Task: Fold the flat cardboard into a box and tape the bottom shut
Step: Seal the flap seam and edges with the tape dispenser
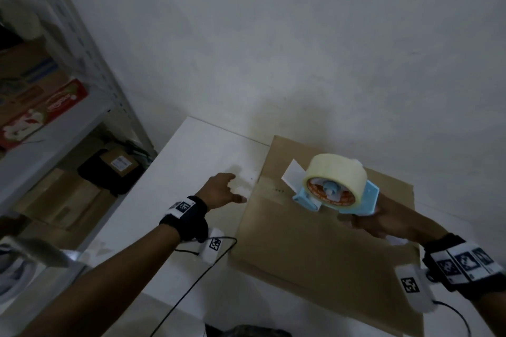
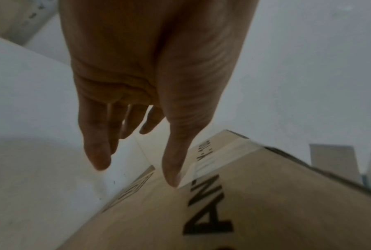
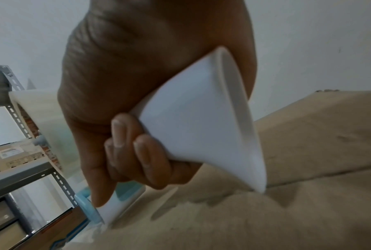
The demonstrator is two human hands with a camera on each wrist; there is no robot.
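Observation:
A brown cardboard box (image 1: 315,249) stands on the white table (image 1: 191,161), its flaps closed on top. My right hand (image 1: 383,221) grips the white handle (image 3: 201,126) of a blue tape dispenser (image 1: 336,186) with a clear tape roll, held over the box top near the centre seam. My left hand (image 1: 221,191) hovers with straight fingers just left of the box. In the left wrist view its thumb (image 2: 174,165) touches the end of a clear tape strip (image 2: 218,157) stuck down the box's side (image 2: 244,211).
A grey metal shelf (image 1: 68,107) with cartons and a red package stands at the left. A plain white wall (image 1: 301,49) rises right behind the table. Black wrist cables (image 1: 197,276) trail across the table's near side.

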